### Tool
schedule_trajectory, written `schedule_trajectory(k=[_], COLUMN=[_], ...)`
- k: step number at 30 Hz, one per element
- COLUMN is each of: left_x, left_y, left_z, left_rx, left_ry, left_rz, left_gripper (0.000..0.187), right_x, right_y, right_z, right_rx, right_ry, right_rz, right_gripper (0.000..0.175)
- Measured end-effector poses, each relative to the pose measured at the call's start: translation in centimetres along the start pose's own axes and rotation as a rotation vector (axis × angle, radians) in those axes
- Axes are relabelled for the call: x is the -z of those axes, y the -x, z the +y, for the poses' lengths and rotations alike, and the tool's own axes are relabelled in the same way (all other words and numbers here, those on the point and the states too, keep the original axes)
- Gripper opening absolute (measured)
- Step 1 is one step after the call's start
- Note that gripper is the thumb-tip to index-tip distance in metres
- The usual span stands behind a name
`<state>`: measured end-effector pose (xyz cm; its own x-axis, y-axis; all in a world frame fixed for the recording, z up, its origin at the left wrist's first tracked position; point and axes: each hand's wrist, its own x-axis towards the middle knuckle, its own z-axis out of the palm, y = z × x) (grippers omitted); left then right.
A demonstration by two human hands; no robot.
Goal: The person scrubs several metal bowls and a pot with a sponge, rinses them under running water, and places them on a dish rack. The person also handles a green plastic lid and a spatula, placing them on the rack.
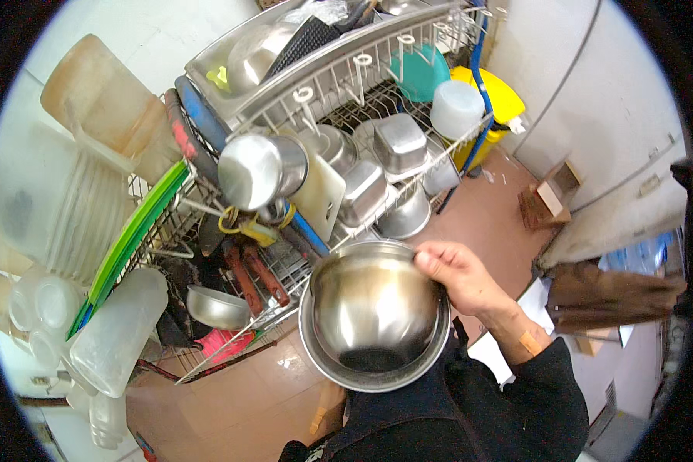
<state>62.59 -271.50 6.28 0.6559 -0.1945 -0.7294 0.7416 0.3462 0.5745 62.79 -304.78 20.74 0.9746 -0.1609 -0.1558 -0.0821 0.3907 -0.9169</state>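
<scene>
My right hand (pixel 453 274) pinches the rim of a stainless steel mixing bowl (pixel 375 306), thumb on top. That bowl sits bottom outward over a wider steel bowl (pixel 375 384), whose rim shows around it. Part of my left forearm shows below the bowls; the left hand itself is hidden behind them. Just beyond the bowls stands a wire dish rack holding small upturned steel containers (pixel 401 144), a cutting board (pixel 323 196) and a steel pot (pixel 251 173).
A steel basin with cookware tops the rack (pixel 358 231). Clear plastic containers (pixel 118 332) and green trays (pixel 133 231) crowd the left. Pans with brown handles (pixel 265 274) lie lower in the rack. A yellow bin (pixel 496 98) and cardboard box (pixel 548 196) stand at the right.
</scene>
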Motion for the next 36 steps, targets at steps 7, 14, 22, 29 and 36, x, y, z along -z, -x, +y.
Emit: schedule_trajectory(k=[7,14,22,29,36], left_x=[-2.4,-3.9,-5.4,-5.6,-4.3], left_y=[2.3,4.1,2.3,0.0,-2.9], left_z=[-4.4,-7.7,-9.0,-8.8,-9.8], left_rx=[-0.092,-0.148,-0.154,-0.083,0.068], left_ry=[0.156,0.253,0.282,0.207,0.045], left_rz=[0.188,0.253,0.251,0.171,-0.021], left_gripper=[0.039,0.04,0.042,0.043,0.044], right_x=[12.8,16.2,17.1,12.0,7.4], right_y=[-11.9,-37.8,-56.7,-39.3,-4.9], right_z=[-1.9,6.6,16.5,5.6,-4.9], right_rx=[0.107,0.161,0.536,0.523,0.069], right_ry=[-0.598,-0.484,1.78,0.988,0.604], right_rz=[0.337,0.338,0.214,0.049,-1.464], right_gripper=[0.027,0.025,0.023,0.052,0.082])
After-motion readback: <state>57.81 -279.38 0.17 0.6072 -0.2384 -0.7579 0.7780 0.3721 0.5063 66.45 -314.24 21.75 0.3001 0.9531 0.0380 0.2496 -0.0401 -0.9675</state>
